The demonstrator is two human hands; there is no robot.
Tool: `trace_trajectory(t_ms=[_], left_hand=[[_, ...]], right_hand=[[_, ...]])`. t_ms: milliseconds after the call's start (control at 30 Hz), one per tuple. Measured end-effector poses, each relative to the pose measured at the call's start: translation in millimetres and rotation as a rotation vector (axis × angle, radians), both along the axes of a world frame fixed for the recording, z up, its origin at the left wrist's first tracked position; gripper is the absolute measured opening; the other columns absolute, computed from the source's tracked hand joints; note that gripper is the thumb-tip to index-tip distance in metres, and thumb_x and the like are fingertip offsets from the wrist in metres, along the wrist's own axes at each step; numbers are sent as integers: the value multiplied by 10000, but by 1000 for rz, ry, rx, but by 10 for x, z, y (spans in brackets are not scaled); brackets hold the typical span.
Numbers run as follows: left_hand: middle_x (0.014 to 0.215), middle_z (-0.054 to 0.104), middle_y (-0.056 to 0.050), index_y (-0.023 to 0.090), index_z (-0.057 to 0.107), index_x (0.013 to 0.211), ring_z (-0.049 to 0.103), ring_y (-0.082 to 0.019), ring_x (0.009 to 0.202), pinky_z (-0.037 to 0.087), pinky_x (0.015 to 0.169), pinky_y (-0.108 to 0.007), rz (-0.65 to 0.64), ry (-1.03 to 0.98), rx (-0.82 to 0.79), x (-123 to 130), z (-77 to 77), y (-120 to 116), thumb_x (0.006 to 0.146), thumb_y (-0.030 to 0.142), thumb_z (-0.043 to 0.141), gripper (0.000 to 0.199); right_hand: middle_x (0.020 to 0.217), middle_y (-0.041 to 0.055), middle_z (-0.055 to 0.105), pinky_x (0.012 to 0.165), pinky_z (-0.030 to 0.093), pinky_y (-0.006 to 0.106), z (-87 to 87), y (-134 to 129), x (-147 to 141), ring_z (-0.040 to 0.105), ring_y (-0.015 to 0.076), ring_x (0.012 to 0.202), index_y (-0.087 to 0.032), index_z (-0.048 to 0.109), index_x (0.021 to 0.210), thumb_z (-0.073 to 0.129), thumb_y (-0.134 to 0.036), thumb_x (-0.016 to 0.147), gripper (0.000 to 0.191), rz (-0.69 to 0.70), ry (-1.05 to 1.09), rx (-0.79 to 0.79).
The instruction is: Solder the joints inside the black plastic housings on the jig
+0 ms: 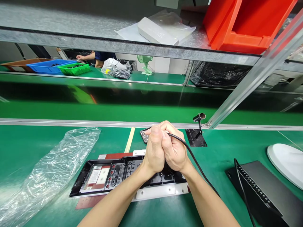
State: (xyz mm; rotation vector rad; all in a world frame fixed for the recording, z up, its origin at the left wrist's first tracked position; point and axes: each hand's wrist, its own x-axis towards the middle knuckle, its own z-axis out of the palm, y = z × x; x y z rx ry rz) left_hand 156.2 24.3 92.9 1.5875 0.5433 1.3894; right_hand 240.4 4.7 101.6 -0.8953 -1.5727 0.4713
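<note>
Both hands are closed and pressed together above the right part of a black plastic housing. My left hand (153,153) and my right hand (175,153) wrap round a tool whose body they hide. A black cord (193,154) leaves it at the top of the fists and curves down to the right. Beneath them, the black plastic housing (117,171) lies with its ribbed inside up. It rests on a reddish fixture with white blocks (161,191). Just behind the hands, a small dark tray of screws (144,135) is partly covered by the fingers.
Crumpled clear plastic film (56,170) spreads at left. A small black stand with a tube (199,118) is behind right. Rightward lie a black panel (267,192) and a white curved part (286,160). Overhead, a metal shelf (94,39) carries a red bin (246,41). Someone's arm (87,56) shows beyond.
</note>
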Motion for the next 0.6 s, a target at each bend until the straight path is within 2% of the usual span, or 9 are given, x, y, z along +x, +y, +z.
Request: trace_trajectory(t_ms=[233, 367, 600], left_hand=[[751, 557, -43, 213, 470, 674, 534, -185, 752, 456, 751, -354, -5, 20, 38, -2, 32, -3, 1034, 597, 133, 625], [759, 557, -34, 212, 490, 690, 532, -179, 744, 448, 743, -350, 8, 40, 43, -13, 36, 1, 1042, 578, 139, 617], [739, 531, -29, 225, 412, 674, 525, -195, 762, 463, 798, -364, -15, 49, 24, -7, 62, -15, 1038, 566, 113, 582]], right_hand=[[831, 40, 627, 779, 497, 393, 3, -3, -2, 531, 171, 776, -215, 598, 834, 410, -385, 1013, 311, 2, 9, -8], [830, 38, 630, 781, 500, 390, 5, -2, -4, 540, 172, 777, -217, 600, 836, 411, -387, 1013, 309, 4, 11, -10], [812, 40, 617, 769, 510, 400, 29, -11, -7, 554, 184, 775, -232, 597, 819, 379, -405, 1016, 340, -10, -5, -8]])
